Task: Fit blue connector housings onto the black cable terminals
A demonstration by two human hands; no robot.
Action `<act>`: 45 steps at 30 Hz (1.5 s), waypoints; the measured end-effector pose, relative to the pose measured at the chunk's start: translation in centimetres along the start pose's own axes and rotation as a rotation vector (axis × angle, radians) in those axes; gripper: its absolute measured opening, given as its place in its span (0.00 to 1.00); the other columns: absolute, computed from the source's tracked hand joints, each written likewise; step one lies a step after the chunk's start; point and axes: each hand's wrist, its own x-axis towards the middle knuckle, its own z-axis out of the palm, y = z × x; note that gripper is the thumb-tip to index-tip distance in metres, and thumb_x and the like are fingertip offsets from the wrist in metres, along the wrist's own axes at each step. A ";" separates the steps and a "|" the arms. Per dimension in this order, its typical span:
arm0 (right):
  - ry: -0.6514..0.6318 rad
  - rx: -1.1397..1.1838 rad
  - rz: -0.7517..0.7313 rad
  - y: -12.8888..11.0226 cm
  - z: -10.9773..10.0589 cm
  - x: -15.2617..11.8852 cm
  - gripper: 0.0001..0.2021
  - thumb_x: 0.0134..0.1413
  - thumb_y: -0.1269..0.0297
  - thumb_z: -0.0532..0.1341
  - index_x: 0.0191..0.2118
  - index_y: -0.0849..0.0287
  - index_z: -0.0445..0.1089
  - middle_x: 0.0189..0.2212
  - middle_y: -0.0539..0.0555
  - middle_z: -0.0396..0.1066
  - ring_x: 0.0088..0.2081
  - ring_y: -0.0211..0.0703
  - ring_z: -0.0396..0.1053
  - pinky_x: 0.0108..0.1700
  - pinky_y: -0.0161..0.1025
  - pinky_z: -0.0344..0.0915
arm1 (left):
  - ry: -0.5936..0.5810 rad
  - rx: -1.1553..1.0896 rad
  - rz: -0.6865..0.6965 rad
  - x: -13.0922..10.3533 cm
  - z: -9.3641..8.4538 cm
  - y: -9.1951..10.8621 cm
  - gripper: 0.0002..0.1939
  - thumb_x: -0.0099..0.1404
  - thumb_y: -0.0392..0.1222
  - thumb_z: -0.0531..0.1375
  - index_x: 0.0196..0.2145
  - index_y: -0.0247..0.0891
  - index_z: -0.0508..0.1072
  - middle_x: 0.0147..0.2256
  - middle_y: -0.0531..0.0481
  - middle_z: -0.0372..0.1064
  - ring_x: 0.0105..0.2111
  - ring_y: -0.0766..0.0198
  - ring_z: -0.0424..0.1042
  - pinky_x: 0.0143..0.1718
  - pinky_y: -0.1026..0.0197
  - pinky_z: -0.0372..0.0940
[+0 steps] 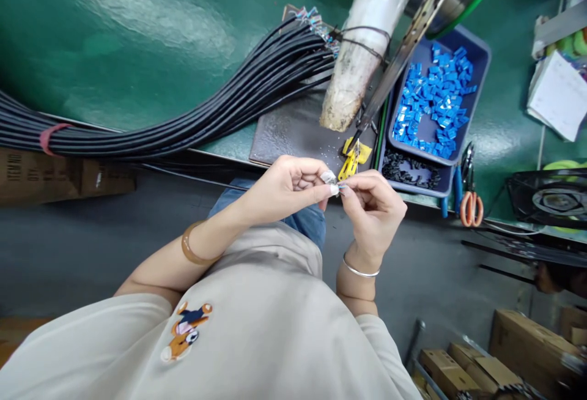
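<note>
My left hand (300, 186) is closed in a pinch in front of the table edge, with white wrapping on its thumb and a fingertip. A black cable (192, 181) runs along below the edge toward this hand; its end is mostly hidden by the fingers. Meeting it fingertip to fingertip, my right hand (373, 201) pinches a tiny thin wire (342, 187) that looks blue. Just beyond the fingers is a yellow clip-like tool (350, 164) at the end of a dark metal arm (397, 63). A thick bundle of black cables (206, 122) lies left, its stripped ends showing coloured wires.
A grey tray (481, 63) of small blue connectors overlaps another tray (433, 191) of small black parts. Orange-handled scissors (471, 207) lie at the right edge. A plastic-wrapped tube (367, 45) hangs over a dark board (288, 134). Cardboard boxes (527, 339) stand lower right.
</note>
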 end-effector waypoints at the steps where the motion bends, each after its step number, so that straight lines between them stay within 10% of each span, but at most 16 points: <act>1: -0.056 0.060 0.019 0.2 -0.1 0.1 0.06 0.55 0.62 0.65 0.30 0.57 0.74 0.27 0.48 0.69 0.25 0.31 0.60 0.25 0.33 0.55 | -0.032 0.000 -0.014 0.0 -0.3 0.0 0.11 0.58 0.41 0.68 0.26 0.32 0.73 0.22 0.52 0.71 0.22 0.72 0.69 0.26 0.71 0.65; 5: -0.334 0.314 0.064 0.6 -0.7 0.4 0.07 0.55 0.61 0.65 0.29 0.57 0.73 0.26 0.48 0.69 0.26 0.32 0.64 0.26 0.32 0.59 | -0.261 0.027 -0.049 0.7 -1.8 0.3 0.10 0.58 0.42 0.67 0.25 0.33 0.74 0.21 0.50 0.72 0.22 0.70 0.70 0.25 0.69 0.65; 9: -0.131 0.110 0.008 -0.5 -1.6 0.2 0.04 0.54 0.64 0.65 0.30 0.56 0.75 0.27 0.49 0.71 0.29 0.35 0.67 0.27 0.33 0.60 | -0.431 0.320 0.085 1.1 -1.8 1.4 0.04 0.59 0.38 0.65 0.30 0.36 0.78 0.27 0.48 0.77 0.27 0.65 0.74 0.30 0.66 0.67; 14: 0.297 -0.158 -0.049 -1.7 -2.7 0.0 0.05 0.54 0.69 0.65 0.35 0.52 0.77 0.31 0.50 0.72 0.31 0.35 0.67 0.26 0.34 0.58 | -0.043 0.927 0.326 0.2 1.3 1.8 0.10 0.62 0.33 0.56 0.31 0.35 0.78 0.28 0.47 0.74 0.27 0.65 0.70 0.29 0.63 0.60; 19: 0.265 -0.112 -0.028 -1.0 -2.3 -0.1 0.05 0.52 0.69 0.66 0.36 0.53 0.77 0.31 0.48 0.71 0.25 0.30 0.62 0.22 0.33 0.52 | 0.258 0.371 0.212 0.2 1.7 -0.4 0.05 0.62 0.37 0.60 0.33 0.34 0.75 0.26 0.51 0.70 0.23 0.71 0.64 0.25 0.67 0.57; 24: 0.196 -0.082 0.009 -0.5 -0.6 0.1 0.03 0.53 0.64 0.66 0.34 0.56 0.76 0.31 0.49 0.73 0.25 0.31 0.64 0.22 0.34 0.54 | 0.224 -0.080 -0.029 0.7 0.0 -1.1 0.08 0.60 0.43 0.64 0.29 0.35 0.73 0.20 0.56 0.61 0.17 0.76 0.52 0.17 0.68 0.44; 36: 0.114 -0.140 -0.272 -1.4 0.3 -0.3 0.09 0.56 0.72 0.64 0.40 0.50 0.75 0.39 0.49 0.80 0.39 0.41 0.78 0.27 0.36 0.70 | 0.159 -0.106 -0.001 1.2 0.1 -1.0 0.06 0.57 0.38 0.66 0.26 0.35 0.73 0.22 0.55 0.61 0.23 0.74 0.56 0.25 0.68 0.54; 45: 0.241 0.055 -0.009 -0.8 0.4 -0.1 0.02 0.58 0.67 0.64 0.37 0.56 0.74 0.32 0.48 0.80 0.34 0.36 0.78 0.35 0.34 0.74 | 0.198 -0.014 0.053 1.0 0.3 -0.7 0.05 0.58 0.38 0.65 0.28 0.34 0.74 0.23 0.55 0.62 0.23 0.74 0.58 0.24 0.69 0.55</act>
